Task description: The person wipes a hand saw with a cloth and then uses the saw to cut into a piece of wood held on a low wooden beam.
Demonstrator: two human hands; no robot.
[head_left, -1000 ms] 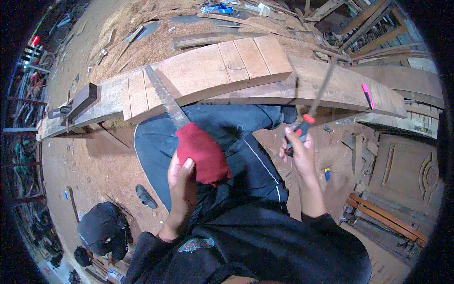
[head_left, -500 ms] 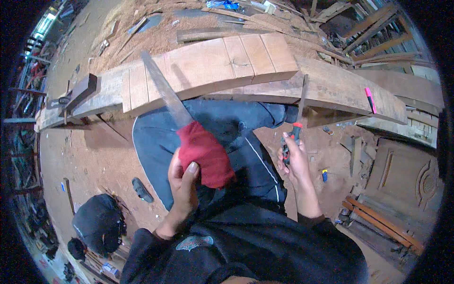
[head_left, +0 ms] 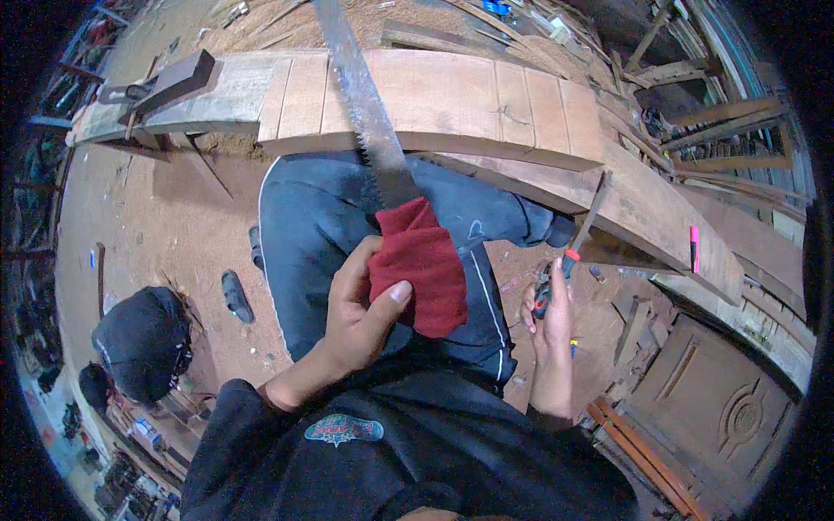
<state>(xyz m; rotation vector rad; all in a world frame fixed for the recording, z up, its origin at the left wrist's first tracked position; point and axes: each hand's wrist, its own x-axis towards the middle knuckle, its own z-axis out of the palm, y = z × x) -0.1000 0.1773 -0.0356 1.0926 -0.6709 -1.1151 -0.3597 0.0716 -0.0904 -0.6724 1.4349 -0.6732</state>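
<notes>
My left hand is closed round the red cloth covering the handle of a handsaw, its thumb lying on top. The saw blade points away from me, over my lap and across the view of a thick wooden block. Its teeth show along the left edge. At the right, my right hand grips a black and red handle, from which a narrow flat metal blade, like a file, points up and away. Several straight lines cross the block's top near both ends.
The block rests on a long beam beyond my knees. A pink marker lies at its right, a dark wooden piece at its left. A sandal, a black cloth-covered thing and a carved wooden panel lie around me.
The view has shifted. The saw has lifted toward me and turned, so its teeth now show clearly. The narrow blade in my right hand tilts further right.
</notes>
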